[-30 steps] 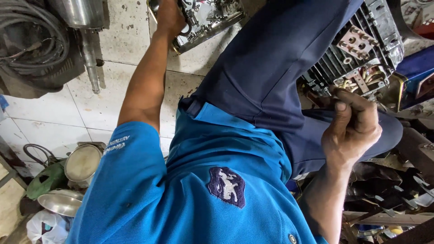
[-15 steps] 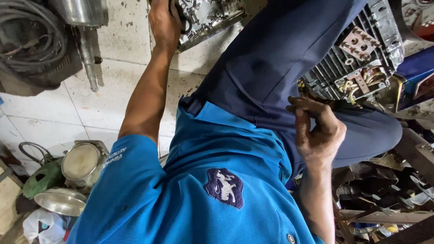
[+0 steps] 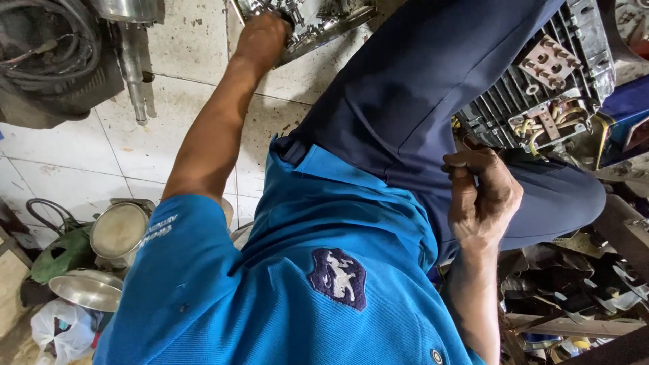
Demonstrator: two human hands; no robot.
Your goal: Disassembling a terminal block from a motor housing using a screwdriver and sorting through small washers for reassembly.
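Note:
My left hand (image 3: 263,37) reaches out over the tiled floor and grips the edge of a grey metal assembly (image 3: 318,20) with many small channels and bolts, cut off by the top of the view. My right hand (image 3: 483,196) hangs beside my navy trouser leg (image 3: 405,101), fingers curled closed with nothing visible in them. It is just below a ribbed electric motor (image 3: 541,88) with an exposed terminal block and does not touch it. My blue shirt (image 3: 304,270) fills the lower middle.
A steel shaft (image 3: 132,67) and a coil of dark cables (image 3: 47,40) lie at the top left. Two metal bowls (image 3: 118,230), a green tool (image 3: 57,253) and a plastic bag (image 3: 61,331) sit at the lower left. Scrap metal (image 3: 581,284) piles up at the right.
My right hand has come down and left from the motor to beside my thigh, fingers still curled. My left hand stays on the metal assembly.

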